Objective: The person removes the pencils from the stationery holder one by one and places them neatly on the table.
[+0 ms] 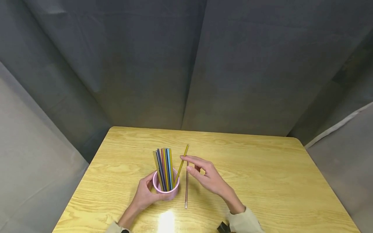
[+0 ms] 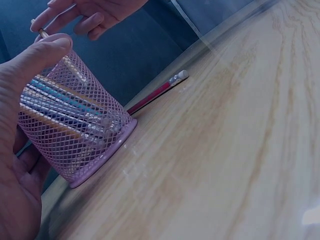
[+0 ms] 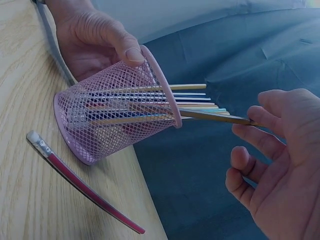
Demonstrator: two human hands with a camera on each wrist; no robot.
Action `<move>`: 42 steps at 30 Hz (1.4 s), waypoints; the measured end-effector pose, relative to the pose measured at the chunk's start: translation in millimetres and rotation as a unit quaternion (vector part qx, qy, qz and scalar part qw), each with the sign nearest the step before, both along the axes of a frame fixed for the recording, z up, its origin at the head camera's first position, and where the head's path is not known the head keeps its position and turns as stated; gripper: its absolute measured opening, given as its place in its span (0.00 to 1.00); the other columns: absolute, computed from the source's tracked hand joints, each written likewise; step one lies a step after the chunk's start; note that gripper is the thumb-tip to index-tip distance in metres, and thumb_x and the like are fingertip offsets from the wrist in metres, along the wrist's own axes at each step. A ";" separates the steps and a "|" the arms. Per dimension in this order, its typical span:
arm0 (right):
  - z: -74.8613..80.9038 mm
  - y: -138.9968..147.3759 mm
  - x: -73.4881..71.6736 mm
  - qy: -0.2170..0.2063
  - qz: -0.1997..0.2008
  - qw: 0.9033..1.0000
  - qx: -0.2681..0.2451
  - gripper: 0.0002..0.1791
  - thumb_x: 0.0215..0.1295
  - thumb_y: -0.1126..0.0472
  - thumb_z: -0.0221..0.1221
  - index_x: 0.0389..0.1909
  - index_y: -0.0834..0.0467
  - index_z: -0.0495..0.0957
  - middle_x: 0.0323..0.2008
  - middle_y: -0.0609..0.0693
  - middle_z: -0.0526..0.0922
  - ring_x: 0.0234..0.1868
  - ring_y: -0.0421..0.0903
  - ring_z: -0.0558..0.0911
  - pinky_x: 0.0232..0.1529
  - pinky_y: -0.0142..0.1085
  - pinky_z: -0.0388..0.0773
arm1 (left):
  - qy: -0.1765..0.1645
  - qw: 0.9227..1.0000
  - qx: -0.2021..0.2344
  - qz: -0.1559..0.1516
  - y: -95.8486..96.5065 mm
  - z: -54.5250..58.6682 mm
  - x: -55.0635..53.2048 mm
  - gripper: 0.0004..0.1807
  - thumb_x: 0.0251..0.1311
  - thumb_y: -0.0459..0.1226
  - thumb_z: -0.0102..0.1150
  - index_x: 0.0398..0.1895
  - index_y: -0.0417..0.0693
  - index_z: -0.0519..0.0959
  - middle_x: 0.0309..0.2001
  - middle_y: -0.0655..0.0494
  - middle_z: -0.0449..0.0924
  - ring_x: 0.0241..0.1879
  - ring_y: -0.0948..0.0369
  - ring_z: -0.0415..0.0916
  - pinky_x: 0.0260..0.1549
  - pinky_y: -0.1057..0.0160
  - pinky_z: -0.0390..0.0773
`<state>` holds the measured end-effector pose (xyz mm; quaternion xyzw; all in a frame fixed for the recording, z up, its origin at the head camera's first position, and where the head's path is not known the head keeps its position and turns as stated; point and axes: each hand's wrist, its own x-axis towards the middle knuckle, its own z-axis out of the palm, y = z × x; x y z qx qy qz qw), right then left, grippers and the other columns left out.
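My left hand (image 1: 145, 194) holds a pink mesh pencil cup (image 2: 110, 107) from the side, thumb near its rim and fingers around the wall. Several pencils (image 3: 195, 95) in yellow, blue and other colours stand in the cup, eraser ends down. One yellow pencil (image 1: 179, 171) leans out over the cup's right rim. At its upper part is my right hand (image 1: 211, 178), index fingertip against the pencil, thumb apart from the index finger. A red pencil (image 3: 85, 190) with a white eraser lies on the table right of the cup, below my right hand.
The wood-grain table (image 1: 262, 168) has edges at the back and both sides. Grey curtains (image 1: 145, 64) hang behind and beside it. A small black object (image 1: 223, 227) sits by the right sleeve (image 1: 245, 221).
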<state>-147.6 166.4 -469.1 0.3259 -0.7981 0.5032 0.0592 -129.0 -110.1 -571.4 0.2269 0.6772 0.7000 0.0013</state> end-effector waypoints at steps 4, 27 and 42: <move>0.1 2.3 -0.6 0.007 0.004 1.000 -0.008 0.23 0.75 0.65 0.60 0.69 0.51 0.78 0.65 0.51 0.82 0.26 0.39 0.71 0.25 0.31 0.73 | -0.004 1.000 0.003 -0.001 0.8 1.3 1.0 0.49 0.41 0.25 0.83 0.72 0.38 0.72 0.66 0.38 0.78 0.63 0.54 0.79 0.67 0.62 0.76; 40.1 8.4 7.6 0.059 -0.043 0.993 -0.097 0.20 0.59 0.80 0.65 0.53 0.69 0.83 0.48 0.51 0.87 0.24 0.52 0.72 0.26 0.31 0.72 | -0.024 1.000 -0.004 0.008 1.8 3.7 1.0 0.47 0.40 0.26 0.83 0.70 0.38 0.74 0.65 0.40 0.79 0.62 0.54 0.79 0.67 0.61 0.77; 13.6 16.4 -6.7 0.107 -0.077 0.978 -0.162 0.22 0.51 0.80 0.72 0.49 0.66 0.86 0.39 0.49 0.86 0.21 0.46 0.71 0.27 0.26 0.73 | -0.010 1.000 0.000 0.011 0.2 2.2 1.4 0.50 0.39 0.25 0.83 0.71 0.35 0.72 0.67 0.37 0.77 0.66 0.57 0.77 0.71 0.66 0.71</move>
